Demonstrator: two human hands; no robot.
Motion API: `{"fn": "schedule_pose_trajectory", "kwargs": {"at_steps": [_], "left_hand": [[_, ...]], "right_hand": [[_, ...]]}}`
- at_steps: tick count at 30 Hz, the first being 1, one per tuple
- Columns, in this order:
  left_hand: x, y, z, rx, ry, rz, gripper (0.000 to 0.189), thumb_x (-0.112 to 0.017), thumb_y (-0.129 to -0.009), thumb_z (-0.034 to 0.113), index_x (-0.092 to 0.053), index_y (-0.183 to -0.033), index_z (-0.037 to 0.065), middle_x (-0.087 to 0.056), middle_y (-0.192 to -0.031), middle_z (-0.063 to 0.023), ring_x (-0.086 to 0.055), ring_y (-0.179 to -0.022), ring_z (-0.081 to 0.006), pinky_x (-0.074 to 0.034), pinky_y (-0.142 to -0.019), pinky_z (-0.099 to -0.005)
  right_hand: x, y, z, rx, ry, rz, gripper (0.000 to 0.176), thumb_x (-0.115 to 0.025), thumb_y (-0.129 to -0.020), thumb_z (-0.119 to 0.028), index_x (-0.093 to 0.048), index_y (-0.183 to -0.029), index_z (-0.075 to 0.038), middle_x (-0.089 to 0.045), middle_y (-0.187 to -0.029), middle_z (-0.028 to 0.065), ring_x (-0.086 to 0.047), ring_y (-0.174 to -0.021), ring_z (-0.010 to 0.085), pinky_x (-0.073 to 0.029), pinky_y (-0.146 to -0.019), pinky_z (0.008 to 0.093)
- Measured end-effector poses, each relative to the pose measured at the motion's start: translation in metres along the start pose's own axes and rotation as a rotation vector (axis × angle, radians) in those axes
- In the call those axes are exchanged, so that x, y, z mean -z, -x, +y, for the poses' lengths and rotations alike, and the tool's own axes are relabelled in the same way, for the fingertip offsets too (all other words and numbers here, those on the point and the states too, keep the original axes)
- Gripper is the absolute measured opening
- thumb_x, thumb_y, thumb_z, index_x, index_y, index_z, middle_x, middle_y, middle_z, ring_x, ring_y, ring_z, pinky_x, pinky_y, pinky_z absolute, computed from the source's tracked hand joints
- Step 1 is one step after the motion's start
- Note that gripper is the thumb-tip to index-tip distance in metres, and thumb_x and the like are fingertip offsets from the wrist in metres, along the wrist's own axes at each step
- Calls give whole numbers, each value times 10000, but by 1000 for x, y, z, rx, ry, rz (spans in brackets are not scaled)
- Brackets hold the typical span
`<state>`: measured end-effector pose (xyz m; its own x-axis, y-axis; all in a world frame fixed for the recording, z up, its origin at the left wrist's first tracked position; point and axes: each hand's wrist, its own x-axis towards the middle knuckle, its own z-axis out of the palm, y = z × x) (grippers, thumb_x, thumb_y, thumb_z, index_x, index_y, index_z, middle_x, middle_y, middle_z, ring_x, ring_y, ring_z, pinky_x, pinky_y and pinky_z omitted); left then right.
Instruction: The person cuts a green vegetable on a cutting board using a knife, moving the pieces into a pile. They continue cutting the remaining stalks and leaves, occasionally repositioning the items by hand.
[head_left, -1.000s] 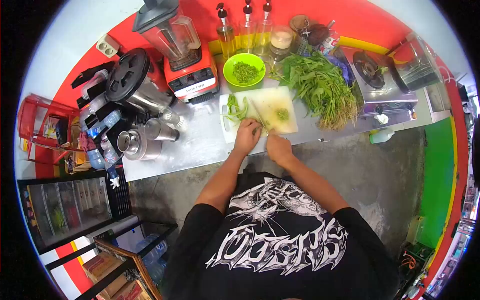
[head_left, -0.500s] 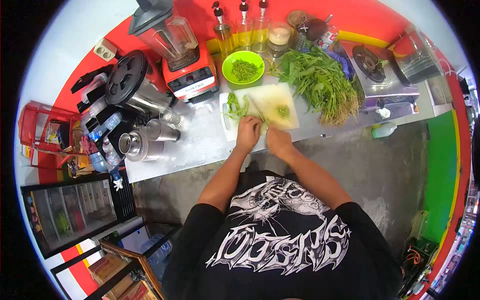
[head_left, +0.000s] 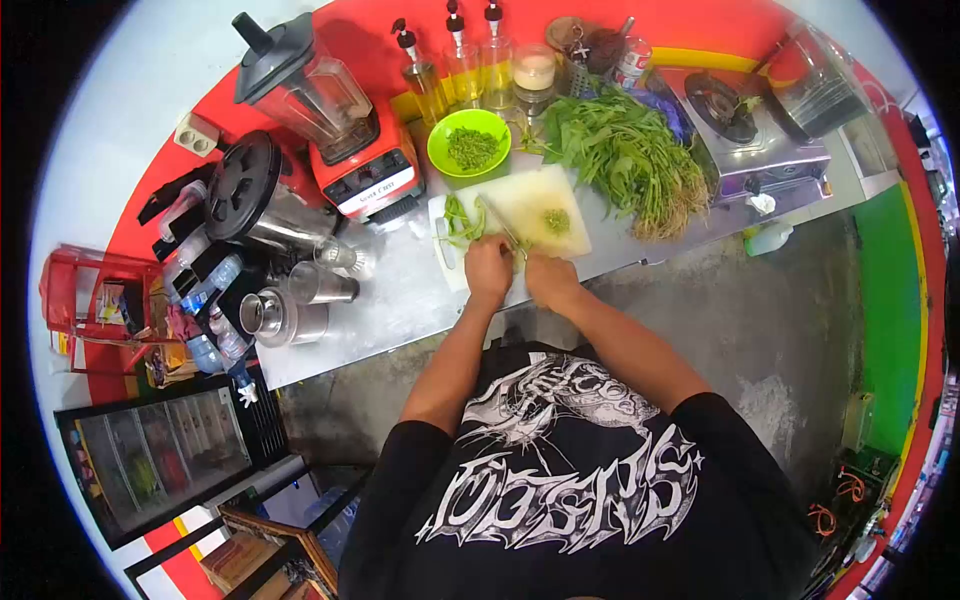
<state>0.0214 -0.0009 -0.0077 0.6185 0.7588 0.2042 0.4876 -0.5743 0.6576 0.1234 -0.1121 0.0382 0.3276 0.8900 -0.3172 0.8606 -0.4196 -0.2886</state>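
My right hand (head_left: 550,279) is closed around the handle of a knife (head_left: 505,224), whose blade points away and to the left across the white cutting board (head_left: 572,193). Beside it, the curled fingers of my left hand (head_left: 489,267) press green stems (head_left: 521,252) against the board near the blade; the fingers partly hide them. More long green pieces (head_left: 462,222) lie at the board's left side. A small heap of chopped greens (head_left: 556,221) sits to the right of the knife. Just behind the board, a lime-green bowl (head_left: 440,160) holds finely chopped greens (head_left: 472,149).
A large bunch of rooted leafy greens (head_left: 630,155) lies right of the board, beside a stove (head_left: 752,150). A red blender (head_left: 368,180), steel containers (head_left: 300,322) and a lidded pot (head_left: 265,195) stand left. Pump bottles (head_left: 463,72) line the wall.
The camera view has tilted and shifted slightly, so the counter appears rotated. Both hands stay close together at the board's near edge, with the knife still in the right one.
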Motion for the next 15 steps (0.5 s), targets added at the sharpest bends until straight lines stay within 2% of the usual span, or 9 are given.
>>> {"fn": "schedule_pose_trajectory", "kwargs": {"at_steps": [2,4,7,8,10,15], "left_hand": [[2,2,0,-19,18,10,87,-712,-750,26,-687,-833,39,-671,-862,-190,-635,-864,-411,-502,-780,-479],[5,4,2,-76,46,21,82,-681,-760,20,-697,-840,32,-667,-865,-204,-636,-874,-417,-499,-790,-487],[2,3,3,12,73,-16,106,-644,-779,8,-710,-861,21,-663,-867,-219,-637,-878,-424,-497,-808,-495],[1,4,3,14,71,-20,106,-644,-779,8,-710,-861,21,-663,-867,-219,-637,-878,-424,-497,-808,-495],[0,5,3,12,50,-12,108,-645,-809,19,-726,-875,48,-678,-900,-166,-633,-915,-403,-503,-836,-482],[-1,9,-4,-14,65,2,100,-642,-826,17,-718,-890,29,-694,-929,-189,-644,-937,-401,-502,-844,-481]], "right_hand": [[7,8,-4,40,11,-51,282,-575,-859,-85,-553,-1106,47,-723,-972,254,-732,-898,403,-583,-773,504],[-9,12,-6,-104,-78,-32,255,-582,-859,-82,-559,-1081,43,-724,-971,251,-731,-906,399,-584,-775,499],[-27,6,-10,-162,-59,15,239,-573,-870,-86,-575,-1070,46,-724,-975,256,-731,-922,399,-583,-787,493],[-30,3,-7,-162,-63,12,239,-573,-870,-86,-575,-1070,46,-724,-975,256,-731,-922,399,-583,-787,493],[-14,-5,-7,-95,-93,-8,276,-576,-871,-85,-590,-1107,59,-722,-1000,265,-726,-955,406,-577,-815,496],[2,2,-10,-42,-38,-117,304,-607,-858,-69,-580,-1132,60,-713,-1061,279,-714,-997,419,-574,-850,487]]}}
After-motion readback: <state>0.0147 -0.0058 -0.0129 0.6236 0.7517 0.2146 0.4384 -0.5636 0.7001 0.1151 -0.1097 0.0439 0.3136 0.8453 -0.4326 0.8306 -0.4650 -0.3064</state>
